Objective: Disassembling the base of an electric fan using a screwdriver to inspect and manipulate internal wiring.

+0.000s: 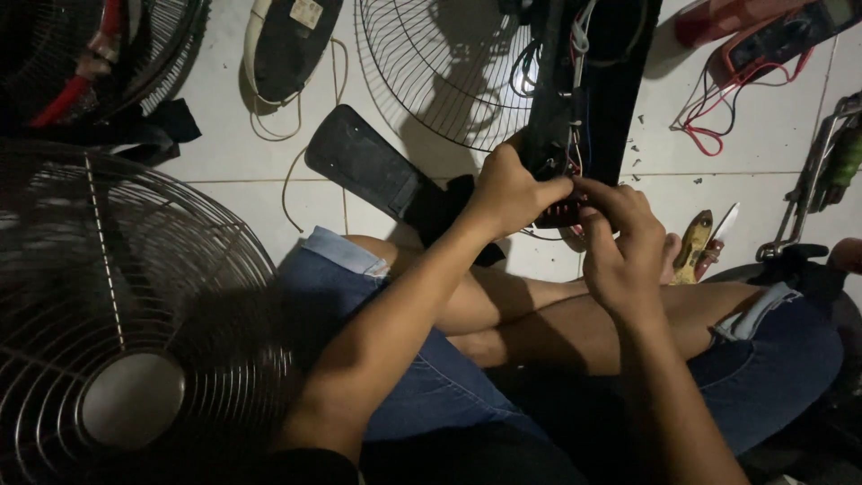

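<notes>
I sit cross-legged on a white tiled floor. My left hand [510, 190] grips the lower end of a long black fan housing [552, 108] with coloured wires showing inside. My right hand [621, 244] pinches a small dark part at that same end, right beside the left hand's fingers. What the fingertips hold is hidden in shadow.
A large wire fan guard [117, 305] lies at my left knee and another wire guard [449, 72] lies ahead. A black fan blade [364, 162], a multimeter with red leads [772, 45], small pliers [696, 242] and loose screws [639, 148] lie around.
</notes>
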